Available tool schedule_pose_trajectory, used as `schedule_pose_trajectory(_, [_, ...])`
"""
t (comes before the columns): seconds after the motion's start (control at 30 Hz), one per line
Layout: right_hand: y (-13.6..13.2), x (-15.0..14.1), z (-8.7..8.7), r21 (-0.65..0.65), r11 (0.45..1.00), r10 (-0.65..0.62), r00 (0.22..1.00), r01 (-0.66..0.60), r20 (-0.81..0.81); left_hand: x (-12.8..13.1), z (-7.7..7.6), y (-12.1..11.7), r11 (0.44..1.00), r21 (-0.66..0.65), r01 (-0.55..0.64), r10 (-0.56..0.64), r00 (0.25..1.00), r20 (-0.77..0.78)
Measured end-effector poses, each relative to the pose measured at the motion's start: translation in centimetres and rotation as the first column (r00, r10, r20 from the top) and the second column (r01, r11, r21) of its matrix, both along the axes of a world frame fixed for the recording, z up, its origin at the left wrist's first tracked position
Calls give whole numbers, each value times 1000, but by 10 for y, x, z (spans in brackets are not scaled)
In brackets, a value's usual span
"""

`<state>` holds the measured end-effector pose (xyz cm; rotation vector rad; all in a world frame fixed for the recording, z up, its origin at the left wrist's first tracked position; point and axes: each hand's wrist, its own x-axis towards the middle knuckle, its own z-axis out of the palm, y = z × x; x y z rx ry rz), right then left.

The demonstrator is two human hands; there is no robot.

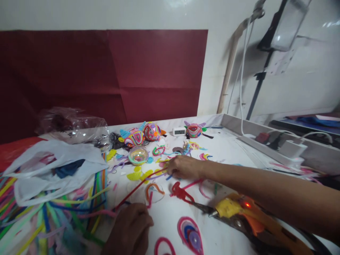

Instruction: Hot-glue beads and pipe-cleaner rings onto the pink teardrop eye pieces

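A thin red pipe cleaner (138, 187) runs slantwise between my two hands. My left hand (130, 228) is low in the view, fingers curled near the strip's lower end; its grip is blurred and partly hidden. My right hand (184, 167) reaches in from the right, fingers pinched together at the strip's upper end. Around it lie yellow leaf-like pieces (136, 174), an orange curved piece (154, 190) and red-handled scissors (183, 193). Nearer me is a pink, white and blue teardrop coil (190, 235) with a purple centre.
An orange and yellow glue gun (247, 212) with a red light lies under my right forearm. Colourful pipe cleaners (47, 219) and a white plastic bag (55, 166) fill the left. Behind are decorated balls (194, 130), a small bowl (138, 156), a digital clock (179, 131) and a power strip (281, 152).
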<state>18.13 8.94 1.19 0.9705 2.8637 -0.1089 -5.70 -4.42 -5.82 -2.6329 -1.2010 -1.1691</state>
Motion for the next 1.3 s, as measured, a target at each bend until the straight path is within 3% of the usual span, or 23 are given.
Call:
schedule_pose_trajectory(0.17, [2,0,-2,-7,1000,-27,999,27,31,-2,7,-2,998,-41,50,-52,998,-48])
schedule_pose_trajectory(0.63, [1,-3,5,-59,993,-101,994,104,41,1,17,-6,994,-106,28,-35,997,-71])
schedule_pose_trajectory(1.03, [-4,9,27,-111,982,-172,973,155,-154,3,22,-5,997,-60,52,-57,995,-82])
schedule_pose_trajectory(1.3, [-54,13,41,-69,980,-196,873,185,-447,1,21,-7,996,-76,52,-52,999,8])
